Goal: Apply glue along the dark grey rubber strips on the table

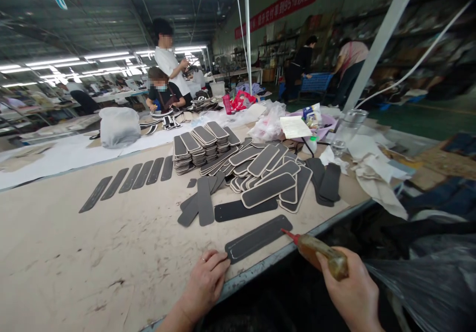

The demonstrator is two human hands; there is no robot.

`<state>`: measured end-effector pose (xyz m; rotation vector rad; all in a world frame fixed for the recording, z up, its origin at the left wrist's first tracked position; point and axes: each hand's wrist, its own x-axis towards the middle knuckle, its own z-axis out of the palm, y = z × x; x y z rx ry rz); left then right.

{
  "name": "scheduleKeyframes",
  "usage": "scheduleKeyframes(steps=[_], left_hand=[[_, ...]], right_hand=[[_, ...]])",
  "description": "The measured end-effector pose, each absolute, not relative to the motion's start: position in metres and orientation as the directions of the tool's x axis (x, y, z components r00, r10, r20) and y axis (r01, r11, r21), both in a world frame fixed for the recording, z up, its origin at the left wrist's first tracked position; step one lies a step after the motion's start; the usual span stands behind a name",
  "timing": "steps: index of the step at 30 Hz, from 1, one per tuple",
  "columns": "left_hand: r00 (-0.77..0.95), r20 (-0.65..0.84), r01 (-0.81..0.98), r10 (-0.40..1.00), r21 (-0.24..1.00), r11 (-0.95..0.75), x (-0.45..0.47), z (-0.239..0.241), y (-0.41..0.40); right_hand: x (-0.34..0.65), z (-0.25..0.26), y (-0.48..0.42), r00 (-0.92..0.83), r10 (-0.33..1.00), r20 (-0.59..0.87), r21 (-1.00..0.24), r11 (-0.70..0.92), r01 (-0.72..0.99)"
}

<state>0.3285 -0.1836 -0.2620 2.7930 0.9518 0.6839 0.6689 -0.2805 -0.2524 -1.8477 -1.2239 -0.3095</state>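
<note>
A dark grey panel with rounded corners lies at the table's front edge, a thin glossy line of glue running along its rim. My left hand is closed at the panel's left end, its fingers bent together and pressing there. In my right hand is a squeeze glue bottle, brownish and translucent, gripped around its base. Its red nozzle points left and its tip is at the panel's right end. Just behind lies a black panel, beside crossed loose grey panels.
Pale-edged panels lie heaped behind, next to neat stacks. Several dark panels are laid in a row at the left. Scraps, plastic bags and a clear jar stand back right. Other people work farther off.
</note>
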Motion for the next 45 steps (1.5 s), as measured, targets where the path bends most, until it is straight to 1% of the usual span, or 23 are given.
scheduleKeyframes(steps=[2, 3, 6, 9, 12, 14, 18, 21, 23, 27, 32, 35, 37, 39, 42, 45], left_hand=[[0.705, 0.372, 0.553, 0.604, 0.244, -0.796, 0.328, -0.264, -0.184], [0.706, 0.37, 0.554, 0.604, 0.244, -0.796, 0.327, -0.264, -0.183], [0.712, 0.368, 0.55, 0.598, 0.237, -0.801, 0.328, -0.262, -0.183], [0.714, 0.37, 0.552, 0.595, 0.226, -0.803, 0.329, -0.26, -0.183], [0.711, 0.369, 0.558, 0.598, 0.22, -0.8, 0.33, -0.26, -0.182], [0.714, 0.362, 0.558, 0.599, 0.222, -0.8, 0.329, -0.261, -0.181], [0.721, 0.351, 0.552, 0.598, 0.23, -0.801, 0.328, -0.263, -0.181], [0.716, 0.369, 0.549, 0.592, 0.225, -0.805, 0.328, -0.264, -0.182], [0.712, 0.393, 0.541, 0.582, 0.221, -0.811, 0.328, -0.265, -0.182], [0.709, 0.433, 0.517, 0.557, 0.219, -0.828, 0.329, -0.265, -0.179], [0.693, 0.482, 0.51, 0.536, 0.197, -0.837, 0.333, -0.262, -0.175], [0.708, 0.501, 0.491, 0.498, 0.157, -0.857, 0.335, -0.259, -0.173], [0.721, 0.492, 0.487, 0.488, 0.141, -0.862, 0.337, -0.257, -0.171], [0.726, 0.472, 0.495, 0.499, 0.144, -0.857, 0.339, -0.254, -0.17], [0.739, 0.431, 0.504, 0.518, 0.158, -0.849, 0.342, -0.25, -0.169], [0.757, 0.389, 0.503, 0.525, 0.166, -0.848, 0.345, -0.247, -0.168]], right_hand=[[0.667, -0.249, -0.28, 0.453, 0.615, 0.645, -0.502, -0.107, 0.858], [0.663, -0.248, -0.28, 0.444, 0.623, 0.644, -0.513, -0.079, 0.855], [0.641, -0.246, -0.278, 0.41, 0.689, 0.597, -0.602, 0.048, 0.797], [0.614, -0.247, -0.274, 0.31, 0.787, 0.534, -0.68, 0.182, 0.711], [0.601, -0.249, -0.268, 0.237, 0.837, 0.494, -0.707, 0.227, 0.67], [0.608, -0.25, -0.266, 0.263, 0.818, 0.512, -0.685, 0.204, 0.699], [0.639, -0.249, -0.266, 0.382, 0.694, 0.61, -0.585, 0.069, 0.808], [0.651, -0.248, -0.268, 0.426, 0.635, 0.644, -0.544, -0.011, 0.839], [0.649, -0.248, -0.269, 0.427, 0.65, 0.628, -0.565, 0.003, 0.825], [0.643, -0.252, -0.27, 0.429, 0.717, 0.549, -0.651, 0.044, 0.758], [0.655, -0.254, -0.268, 0.519, 0.626, 0.582, -0.633, -0.052, 0.772], [0.66, -0.255, -0.268, 0.537, 0.644, 0.544, -0.665, -0.059, 0.745], [0.662, -0.254, -0.268, 0.547, 0.665, 0.508, -0.701, -0.05, 0.711], [0.666, -0.253, -0.267, 0.58, 0.642, 0.501, -0.721, -0.062, 0.691], [0.673, -0.25, -0.263, 0.619, 0.575, 0.535, -0.711, -0.09, 0.698], [0.679, -0.25, -0.257, 0.613, 0.557, 0.56, -0.685, -0.105, 0.721]])
